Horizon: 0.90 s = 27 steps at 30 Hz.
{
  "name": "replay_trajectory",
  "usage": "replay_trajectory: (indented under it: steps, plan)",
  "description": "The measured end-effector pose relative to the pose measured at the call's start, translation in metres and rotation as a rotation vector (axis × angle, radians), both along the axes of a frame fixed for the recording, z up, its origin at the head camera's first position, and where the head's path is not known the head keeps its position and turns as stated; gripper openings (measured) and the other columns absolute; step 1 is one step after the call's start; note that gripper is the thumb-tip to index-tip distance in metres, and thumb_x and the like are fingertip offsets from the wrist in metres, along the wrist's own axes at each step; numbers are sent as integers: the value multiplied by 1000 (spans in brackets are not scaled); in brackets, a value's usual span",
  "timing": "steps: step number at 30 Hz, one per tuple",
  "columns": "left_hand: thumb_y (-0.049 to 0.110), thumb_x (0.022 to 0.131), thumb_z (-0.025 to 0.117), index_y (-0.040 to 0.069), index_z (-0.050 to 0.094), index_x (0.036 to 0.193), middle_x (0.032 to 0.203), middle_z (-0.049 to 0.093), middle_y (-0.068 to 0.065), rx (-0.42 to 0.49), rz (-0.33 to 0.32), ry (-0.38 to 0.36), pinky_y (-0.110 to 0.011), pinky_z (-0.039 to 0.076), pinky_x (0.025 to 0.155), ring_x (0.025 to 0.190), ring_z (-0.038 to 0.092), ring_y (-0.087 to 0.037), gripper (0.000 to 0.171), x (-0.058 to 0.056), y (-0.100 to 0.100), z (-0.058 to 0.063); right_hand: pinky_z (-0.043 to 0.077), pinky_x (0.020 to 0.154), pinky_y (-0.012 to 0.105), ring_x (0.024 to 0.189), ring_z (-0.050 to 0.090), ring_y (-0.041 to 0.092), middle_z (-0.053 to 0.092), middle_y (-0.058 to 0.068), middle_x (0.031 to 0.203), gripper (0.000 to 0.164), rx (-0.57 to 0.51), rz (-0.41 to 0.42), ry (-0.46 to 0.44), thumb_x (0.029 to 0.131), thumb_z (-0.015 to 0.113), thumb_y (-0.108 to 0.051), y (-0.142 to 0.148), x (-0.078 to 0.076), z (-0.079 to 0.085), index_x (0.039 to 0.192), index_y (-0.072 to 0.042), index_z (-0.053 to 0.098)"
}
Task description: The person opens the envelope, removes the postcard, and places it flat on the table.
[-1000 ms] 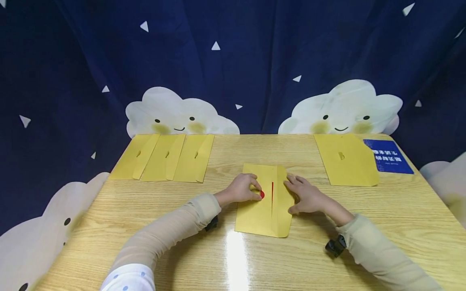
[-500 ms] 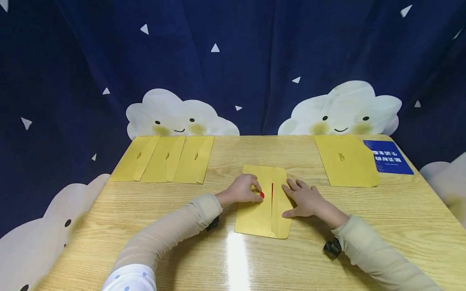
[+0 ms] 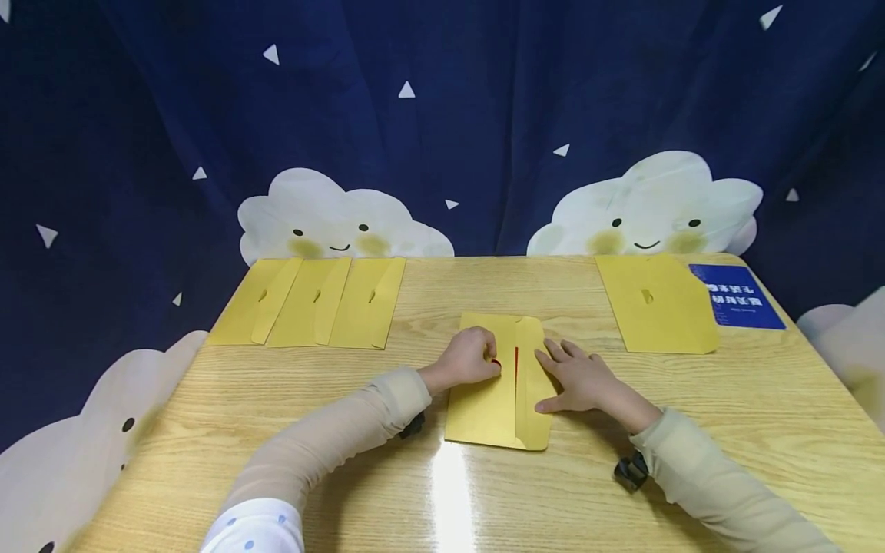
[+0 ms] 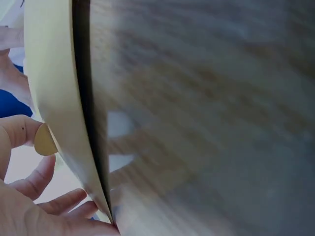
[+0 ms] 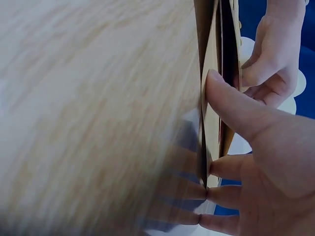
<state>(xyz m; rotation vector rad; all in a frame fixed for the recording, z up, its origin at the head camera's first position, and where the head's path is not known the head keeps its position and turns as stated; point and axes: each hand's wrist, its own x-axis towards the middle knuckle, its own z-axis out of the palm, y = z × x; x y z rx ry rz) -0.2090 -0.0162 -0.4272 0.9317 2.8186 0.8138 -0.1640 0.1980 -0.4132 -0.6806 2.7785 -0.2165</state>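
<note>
A yellow paper envelope (image 3: 484,418) lies in the middle of the wooden table, its flap (image 3: 534,426) folded out to the right. Red shows along the gap beside the flap and at a small cut in the envelope. The left hand (image 3: 465,357) is curled over that cut. In the left wrist view, its fingertips pinch a small rounded tab (image 4: 45,140) that stands up from the paper. The right hand (image 3: 581,380) rests with spread fingers on the flap's outer edge. The right wrist view shows its thumb (image 5: 231,101) lying on the flap and the fingertips at the tabletop.
Three yellow envelopes (image 3: 369,307) lie side by side at the back left, flaps closed. At the back right another yellow envelope (image 3: 650,322) overlaps a blue printed card (image 3: 743,299). Behind the table hangs a dark blue curtain (image 3: 477,115) with cloud figures.
The left hand has rolled forward and its fingers curl more over the tab. The right hand has slid slightly left onto the flap, then stayed there.
</note>
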Motion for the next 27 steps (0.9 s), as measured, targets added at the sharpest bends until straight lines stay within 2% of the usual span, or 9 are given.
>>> replay_trajectory:
  steps: [5,13,17,21,27]
  plan:
    - [12,73,67,2,62,88,85,59,-8,2,2,-25,-23,39,61,63,39,-11,19,-3,-1,2,27,87,67,128,21,47,24,25,144,92,1,-5,2,73,64,-58,1,0,0,139,-1,34]
    - [13,75,68,1,62,98,94,63,-10,50,16,-70,-26,41,67,64,40,-11,27,-6,-4,7,29,85,67,127,23,48,25,26,143,91,2,1,25,73,65,-57,0,0,0,139,-2,35]
    - [13,74,68,1,62,99,99,63,-11,58,23,-76,-29,44,73,74,49,-16,28,-6,-5,8,31,84,67,126,25,49,25,28,142,87,13,38,50,75,64,-55,0,0,-2,143,-11,31]
    - [13,75,68,1,62,102,103,63,-11,51,22,-73,-32,44,81,89,55,-20,30,-6,-5,8,35,83,64,123,28,51,26,31,140,79,86,100,69,78,60,-55,-2,-1,-1,144,-24,29]
    - [15,75,68,2,62,102,102,63,-10,51,34,-79,-31,44,77,85,53,-19,29,-4,-5,8,34,85,62,120,29,54,27,37,136,68,177,160,39,80,52,-59,-7,-3,2,140,-33,36]
